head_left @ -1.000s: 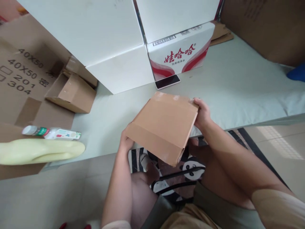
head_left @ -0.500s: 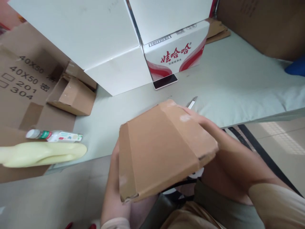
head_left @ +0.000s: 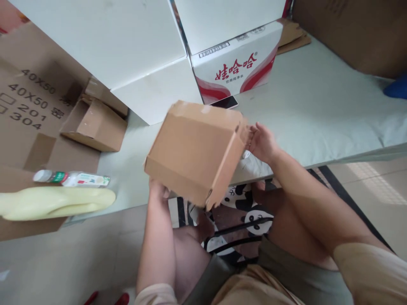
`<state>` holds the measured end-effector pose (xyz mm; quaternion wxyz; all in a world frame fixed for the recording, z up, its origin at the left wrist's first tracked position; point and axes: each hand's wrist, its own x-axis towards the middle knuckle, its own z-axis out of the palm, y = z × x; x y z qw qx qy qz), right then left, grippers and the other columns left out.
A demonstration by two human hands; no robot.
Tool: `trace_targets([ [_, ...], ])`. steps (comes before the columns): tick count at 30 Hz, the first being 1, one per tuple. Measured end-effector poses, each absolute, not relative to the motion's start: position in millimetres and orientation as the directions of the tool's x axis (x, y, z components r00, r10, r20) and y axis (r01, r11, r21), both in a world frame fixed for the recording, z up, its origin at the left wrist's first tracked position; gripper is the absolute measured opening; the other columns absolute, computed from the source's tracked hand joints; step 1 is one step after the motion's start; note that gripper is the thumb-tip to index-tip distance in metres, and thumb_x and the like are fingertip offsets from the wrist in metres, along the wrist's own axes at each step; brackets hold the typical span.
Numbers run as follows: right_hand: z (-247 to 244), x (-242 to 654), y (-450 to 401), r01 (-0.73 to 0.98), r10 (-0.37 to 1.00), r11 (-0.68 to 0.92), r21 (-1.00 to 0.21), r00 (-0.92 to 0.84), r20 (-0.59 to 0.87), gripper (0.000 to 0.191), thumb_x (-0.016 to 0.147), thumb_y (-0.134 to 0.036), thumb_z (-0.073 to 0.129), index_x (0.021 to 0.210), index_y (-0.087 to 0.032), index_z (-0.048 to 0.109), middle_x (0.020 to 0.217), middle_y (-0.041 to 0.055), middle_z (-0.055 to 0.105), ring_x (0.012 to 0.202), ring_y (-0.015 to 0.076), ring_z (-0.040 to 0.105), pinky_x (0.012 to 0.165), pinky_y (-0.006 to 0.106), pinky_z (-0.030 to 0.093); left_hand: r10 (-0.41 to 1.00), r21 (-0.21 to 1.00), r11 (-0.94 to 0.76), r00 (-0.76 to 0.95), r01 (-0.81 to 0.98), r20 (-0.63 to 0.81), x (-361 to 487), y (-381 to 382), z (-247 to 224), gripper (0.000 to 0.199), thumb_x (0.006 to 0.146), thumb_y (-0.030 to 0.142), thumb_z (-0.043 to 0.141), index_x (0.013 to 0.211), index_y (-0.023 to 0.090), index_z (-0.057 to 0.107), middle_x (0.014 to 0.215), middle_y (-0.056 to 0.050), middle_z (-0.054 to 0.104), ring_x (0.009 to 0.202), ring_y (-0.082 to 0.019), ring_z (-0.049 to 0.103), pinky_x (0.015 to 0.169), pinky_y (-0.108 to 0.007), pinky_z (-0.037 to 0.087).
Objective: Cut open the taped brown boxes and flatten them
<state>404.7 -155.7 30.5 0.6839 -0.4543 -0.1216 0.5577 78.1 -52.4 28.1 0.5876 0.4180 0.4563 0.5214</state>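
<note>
A brown cardboard box (head_left: 193, 148), its flaps folded along the edges, is tilted above the table's front edge. My left hand (head_left: 159, 189) grips its near left corner from below, the fingers mostly hidden under the box. On the right side, my right hand (head_left: 262, 143) has its bent fingers against the box's edge. A dark-screened phone (head_left: 228, 102) lies just behind the box, partly covered by it. Under the right hand, a small white object (head_left: 246, 154) shows in part on the table.
White cartons (head_left: 152, 97) and a red-and-white water carton (head_left: 237, 70) stand at the back of the cloth-covered table (head_left: 311, 114). To the left are a small open cardboard box (head_left: 103, 127), a plastic bottle (head_left: 85, 179) and a pale yellow mannequin-like form (head_left: 63, 203). A large brown carton (head_left: 349, 38) stands right.
The cardboard box has moved up and away from my body and turned in my hands. My right hand has shifted from its far edge to its right side. The patterned seat below now shows.
</note>
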Motion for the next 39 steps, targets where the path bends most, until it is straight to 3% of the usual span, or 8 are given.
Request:
trace_targets([
  [4,28.8,394.6,-158.2,-0.66,0.926,-0.2,-0.725,0.114,-0.359,0.045,0.088,-0.065,0.053,0.106,-0.026,0.066,0.097,0.0068,0.077,0.087,0.0249,0.072,0.076,0.039,0.059,0.987,0.991,-0.133,0.097,0.014,0.131,74.7,-46.8,16.2,0.045,0.066,0.046,0.089,0.105,0.027,0.079,0.121,-0.005,0.078,0.119,-0.025,0.07,0.105,-0.042,0.056],
  [7,25.8,387.5,-155.2,-0.602,0.85,-0.267,-0.752,0.221,-0.479,0.028,0.085,-0.046,0.065,0.099,-0.022,0.068,0.091,0.0083,0.077,0.084,0.0249,0.072,0.074,0.038,0.06,0.908,0.882,-0.35,0.347,0.315,0.237,66.3,-44.3,6.9,0.033,0.076,0.039,0.075,0.106,0.026,0.082,0.133,-0.008,0.073,0.142,-0.032,0.055,0.125,-0.056,0.037],
  [11,22.3,388.6,-151.0,-0.57,0.754,-0.276,-0.774,0.37,-0.542,0.012,0.077,-0.024,0.068,0.087,-0.018,0.067,0.081,0.007,0.074,0.07,0.0203,0.068,0.064,0.033,0.057,0.868,0.877,-0.379,0.442,0.296,0.226,57.3,-42.8,-5.6,0.036,0.073,0.032,0.067,0.105,0.027,0.082,0.138,-0.007,0.07,0.145,-0.034,0.051,0.127,-0.06,0.032],
  [16,28.6,393.2,-161.1,-0.53,0.731,0.077,-0.845,0.606,-0.314,0.017,0.074,-0.035,0.068,0.085,-0.022,0.065,0.09,0.0032,0.074,0.083,0.0192,0.07,0.071,0.03,0.059,0.981,0.981,-0.194,-0.02,-0.015,0.194,61.5,-34.2,-18.6,0.052,0.073,0.046,0.064,0.122,0.027,0.068,0.147,-0.011,0.059,0.143,-0.033,0.051,0.115,-0.05,0.045],
  [20,41.1,393.6,-171.7,-0.461,0.713,0.34,-0.82,0.695,-0.095,0.02,0.064,-0.027,0.074,0.079,-0.023,0.062,0.091,0.0,0.073,0.091,0.0165,0.07,0.078,0.026,0.059,0.991,0.978,-0.133,-0.046,-0.163,0.127,81.9,-25.9,-18.2,0.047,0.076,0.051,0.061,0.117,0.028,0.064,0.131,-0.01,0.063,0.125,-0.027,0.063,0.097,-0.04,0.054],
  [27,55.9,413.4,-230.4,-0.553,0.634,0.248,-0.796,0.713,-0.298,0.033,0.079,-0.023,0.07,0.06,-0.021,0.043,0.043,-0.0113,0.031,0.032,0.0026,0.017,0.032,0.017,0.024,0.993,0.971,-0.06,0.09,-0.23,0.082,119.5,-27.4,-9.5,0.044,0.072,0.046,0.069,0.111,0.026,0.067,0.11,-0.007,0.065,0.096,-0.02,0.068,0.082,-0.031,0.055],
  [34,81.8,474.8,-278.0,-0.165,0.12,0.254,-0.953,0.983,-0.138,0.028,0.074,0.005,0.056,0.068,-0.022,0.05,0.062,-0.0088,0.054,0.04,0.0019,0.039,0.03,0.012,0.022,0.997,0.964,-0.021,0.063,-0.264,0.039,106.7,-27.6,-7.1,0.044,0.07,0.043,0.07,0.109,0.024,0.066,0.1,-0.005,0.065,0.082,-0.016,0.068,0.077,-0.029,0.054],
  [39,116.6,561.1,-194.3,-0.039,0.18,0.14,-0.989,0.984,-0.013,0.034,0.079,0.003,0.061,0.064,-0.022,0.042,0.062,-0.0078,0.051,0.056,0.0038,0.055,0.043,0.013,0.041,0.997,0.972,-0.011,0.066,-0.234,0.027,106.4,-26.1,-9.1,0.044,0.068,0.046,0.07,0.105,0.022,0.066,0.098,-0.005,0.066,0.08,-0.016,0.068,0.074,-0.029,0.054],
])
